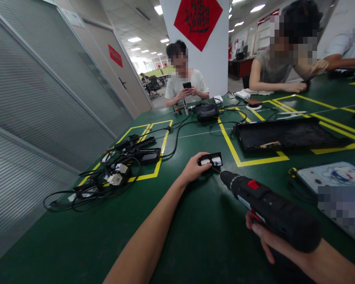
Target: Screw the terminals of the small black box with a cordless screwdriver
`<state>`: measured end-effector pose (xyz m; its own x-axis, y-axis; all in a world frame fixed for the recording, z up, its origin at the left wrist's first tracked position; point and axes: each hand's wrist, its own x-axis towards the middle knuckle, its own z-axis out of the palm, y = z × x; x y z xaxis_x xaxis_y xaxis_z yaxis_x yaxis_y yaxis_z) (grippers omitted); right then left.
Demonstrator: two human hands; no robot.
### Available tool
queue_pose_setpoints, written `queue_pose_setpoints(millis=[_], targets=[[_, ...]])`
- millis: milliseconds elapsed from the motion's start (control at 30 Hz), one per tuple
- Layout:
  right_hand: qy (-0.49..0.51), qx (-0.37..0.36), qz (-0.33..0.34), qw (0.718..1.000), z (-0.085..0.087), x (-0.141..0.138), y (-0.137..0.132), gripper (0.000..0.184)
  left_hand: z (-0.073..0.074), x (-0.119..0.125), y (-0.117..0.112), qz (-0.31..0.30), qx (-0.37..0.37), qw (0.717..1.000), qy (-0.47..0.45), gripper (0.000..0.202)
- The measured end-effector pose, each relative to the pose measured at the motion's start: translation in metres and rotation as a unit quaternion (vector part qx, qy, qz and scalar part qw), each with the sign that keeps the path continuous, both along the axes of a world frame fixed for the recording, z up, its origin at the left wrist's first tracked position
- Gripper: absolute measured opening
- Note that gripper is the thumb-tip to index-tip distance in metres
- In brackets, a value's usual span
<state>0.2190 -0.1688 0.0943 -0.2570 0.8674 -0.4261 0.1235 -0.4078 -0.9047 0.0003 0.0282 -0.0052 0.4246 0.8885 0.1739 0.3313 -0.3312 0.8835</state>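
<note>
My left hand (pixel 196 167) is closed around the left end of a small black box-like part (pixel 219 155) with white pieces and a bit of blue inside, resting on the green table. In my right hand (pixel 272 236) is a black cordless drill (pixel 266 205) with a red switch on top, gripped by its handle. The drill's thin bit points left at the black part, its tip close to my left fingers. Whether the bit touches the part I cannot tell.
Left lies a heap of black cables and white plugs (pixel 116 179). A black tray (pixel 290 134) sits at right, with a pale blue patterned case (pixel 340 177) nearer me. A black device (pixel 207 112) lies at the back. People sit across the green table (pixel 77 244).
</note>
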Motion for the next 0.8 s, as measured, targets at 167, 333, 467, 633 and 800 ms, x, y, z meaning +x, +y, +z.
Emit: queue_pose_setpoints(millis=[167, 333, 467, 633, 800], targets=[[-0.032, 0.044, -0.008, 0.998, -0.022, 0.002, -0.001, 0.015, -0.001, 0.0, 0.001, 0.0, -0.003, 1.0, -0.001, 0.048], [-0.053, 0.057, -0.073, 0.994, -0.051, -0.004, -0.005, 0.019, -0.005, 0.0, 0.002, 0.0, -0.005, 1.0, -0.008, 0.048], [-0.04, 0.063, -0.123, 0.99, -0.057, -0.01, -0.007, 0.021, -0.007, 0.0, 0.003, 0.002, -0.002, 1.0, -0.01, 0.048], [-0.042, 0.05, -0.104, 0.992, -0.06, -0.008, -0.007, 0.019, -0.007, -0.002, 0.003, -0.003, 0.002, 1.0, -0.006, 0.047], [-0.038, 0.07, -0.083, 0.993, -0.058, -0.007, -0.007, 0.017, -0.005, -0.001, 0.002, -0.01, -0.006, 1.0, -0.003, 0.048]])
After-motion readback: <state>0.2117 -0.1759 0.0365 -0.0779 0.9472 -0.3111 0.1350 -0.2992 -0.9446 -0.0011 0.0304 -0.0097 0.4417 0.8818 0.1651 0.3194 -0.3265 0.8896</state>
